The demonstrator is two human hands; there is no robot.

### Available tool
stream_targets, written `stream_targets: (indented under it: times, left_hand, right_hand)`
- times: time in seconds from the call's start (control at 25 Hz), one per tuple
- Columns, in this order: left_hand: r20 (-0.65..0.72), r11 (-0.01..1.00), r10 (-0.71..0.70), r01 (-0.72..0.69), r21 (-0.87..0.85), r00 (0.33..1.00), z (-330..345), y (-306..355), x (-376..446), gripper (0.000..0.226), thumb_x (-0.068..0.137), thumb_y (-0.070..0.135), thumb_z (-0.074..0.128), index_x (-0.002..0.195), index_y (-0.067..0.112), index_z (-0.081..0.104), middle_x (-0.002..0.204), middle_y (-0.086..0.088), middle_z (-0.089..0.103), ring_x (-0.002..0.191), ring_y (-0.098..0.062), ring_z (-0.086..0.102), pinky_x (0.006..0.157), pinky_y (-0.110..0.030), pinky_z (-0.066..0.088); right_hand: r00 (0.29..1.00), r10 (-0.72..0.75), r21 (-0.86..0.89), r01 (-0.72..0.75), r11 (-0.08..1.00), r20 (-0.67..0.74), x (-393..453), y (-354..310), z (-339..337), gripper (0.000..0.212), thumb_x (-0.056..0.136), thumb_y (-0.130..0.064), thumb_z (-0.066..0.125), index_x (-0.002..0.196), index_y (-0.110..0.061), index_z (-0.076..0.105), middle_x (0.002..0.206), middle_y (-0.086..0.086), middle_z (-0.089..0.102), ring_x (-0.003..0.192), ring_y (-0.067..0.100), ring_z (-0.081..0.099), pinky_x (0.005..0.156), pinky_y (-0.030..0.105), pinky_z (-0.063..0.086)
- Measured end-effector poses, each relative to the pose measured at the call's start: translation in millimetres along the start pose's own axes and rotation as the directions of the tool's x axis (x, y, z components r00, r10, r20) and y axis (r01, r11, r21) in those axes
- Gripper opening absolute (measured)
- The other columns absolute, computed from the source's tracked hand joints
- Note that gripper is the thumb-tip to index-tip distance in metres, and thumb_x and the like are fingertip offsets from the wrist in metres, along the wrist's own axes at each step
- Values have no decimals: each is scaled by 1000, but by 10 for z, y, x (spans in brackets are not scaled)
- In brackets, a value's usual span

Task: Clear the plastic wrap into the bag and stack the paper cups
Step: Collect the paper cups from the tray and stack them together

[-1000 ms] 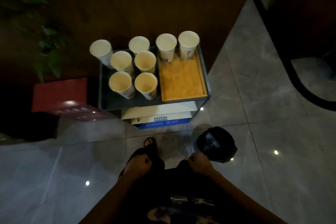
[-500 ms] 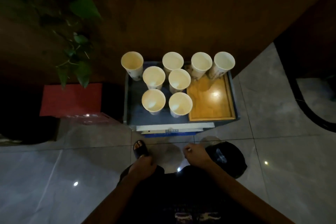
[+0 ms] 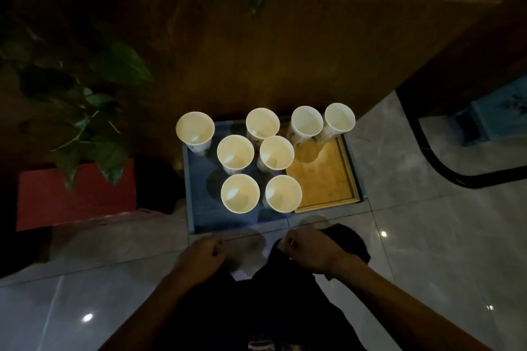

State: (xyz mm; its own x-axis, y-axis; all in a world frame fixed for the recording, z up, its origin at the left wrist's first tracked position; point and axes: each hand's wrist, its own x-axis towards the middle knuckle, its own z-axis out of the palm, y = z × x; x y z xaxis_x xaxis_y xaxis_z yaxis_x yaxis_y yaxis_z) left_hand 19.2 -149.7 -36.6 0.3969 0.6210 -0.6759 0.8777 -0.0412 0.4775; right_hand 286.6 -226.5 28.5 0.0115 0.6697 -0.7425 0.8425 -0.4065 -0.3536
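A dark blue-grey tray (image 3: 196,216) stands on a pale tiled floor (image 3: 427,236), its far edge against a brown wooden panel (image 3: 313,60). A bare wooden tray (image 3: 325,179) lies along the right edge of the dark tray. Off its left edge sits a red box (image 3: 57,202), with the leaves of a green plant (image 3: 99,111) hanging over the box's far side. A black curved band (image 3: 456,177) crosses the floor at the right.

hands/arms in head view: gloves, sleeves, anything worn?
Both forearms bare, with no sleeves in view. No gloves on the left hand or right hand. No watch or wristband shows. Dark nails, possibly polish; the light is too dim to be sure.
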Motion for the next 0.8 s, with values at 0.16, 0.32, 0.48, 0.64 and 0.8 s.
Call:
stream_targets:
  times: [0.16,0.32,0.48,0.64,0.8]
  left_hand:
    - [-71,999,-30,28,-30,997,-49,180,23,10,92,39,60,98,32,56,107,3,66,101,-18,63,75,-26,40]
    - [-199,992,-83,62,-107,977,-131,349,-53,58,87,42,67,137,24,45,128,-5,61,113,-24,60,89,-33,47]
    - [-403,995,27,-63,-76,915,-325,450,-212,79,79,45,75,145,31,34,133,-6,56,105,-24,64,85,-38,54]
    - [-522,956,282,-188,226,805,-430,646,-208,90,69,55,75,146,32,34,145,-6,38,123,-33,52,79,-47,58]
    - [-455,899,364,-180,399,813,-502,867,-61,96,62,57,79,144,33,36,144,-9,38,123,-31,48,74,-43,59]
  right_hand:
    - [982,-122,-48,116,992,-144,-197,-93,-432,32,90,-55,40,96,-31,60,99,-2,71,92,18,66,69,33,45]
    - [940,-189,-142,154,978,-283,-245,-106,-711,28,93,-53,45,107,-31,57,100,-3,70,89,17,67,64,26,39]
    - [916,-166,-129,126,984,-366,-125,-146,-838,49,92,-57,49,134,-32,44,117,-1,66,103,20,64,72,31,50]
    - [905,-122,-126,76,989,-407,8,-230,-741,67,87,-63,53,142,-34,28,140,2,47,122,27,51,85,41,56]
    - [908,-59,-114,12,993,-416,161,-289,-537,91,76,-70,62,147,-38,13,154,5,27,136,33,37,95,49,53]
